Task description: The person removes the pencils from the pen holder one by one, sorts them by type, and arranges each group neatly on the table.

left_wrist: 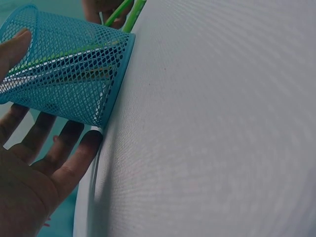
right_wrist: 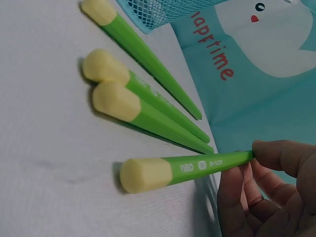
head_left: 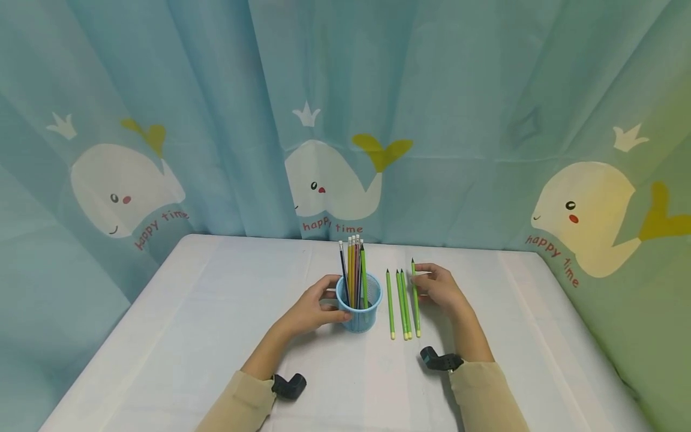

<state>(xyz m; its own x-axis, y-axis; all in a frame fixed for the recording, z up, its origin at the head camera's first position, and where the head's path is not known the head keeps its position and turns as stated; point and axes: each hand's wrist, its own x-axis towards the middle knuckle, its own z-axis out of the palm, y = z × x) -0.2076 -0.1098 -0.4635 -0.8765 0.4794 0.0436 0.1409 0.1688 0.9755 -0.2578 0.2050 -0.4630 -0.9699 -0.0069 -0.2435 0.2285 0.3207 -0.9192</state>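
A light-blue mesh pencil cup (head_left: 358, 321) stands upright on the table, holding several pencils, one of them green (head_left: 364, 276). My left hand (head_left: 308, 309) holds the cup from its left side, thumb in front and fingers behind. Right of the cup, my right hand (head_left: 437, 288) pinches a green pencil (right_wrist: 207, 167) near its dark tip between thumb and fingers; the pale-yellow end points toward me. Beside it on the table lie three more green pencils, a single one (head_left: 390, 306) nearer the cup and a touching pair (right_wrist: 173, 123).
A white cloth covers the table (head_left: 216, 312). Behind it hangs a blue-green curtain (head_left: 459, 120) printed with whales, close to the table's far edge. Black wrist cameras sit on the left wrist (head_left: 290, 387) and the right wrist (head_left: 439, 360).
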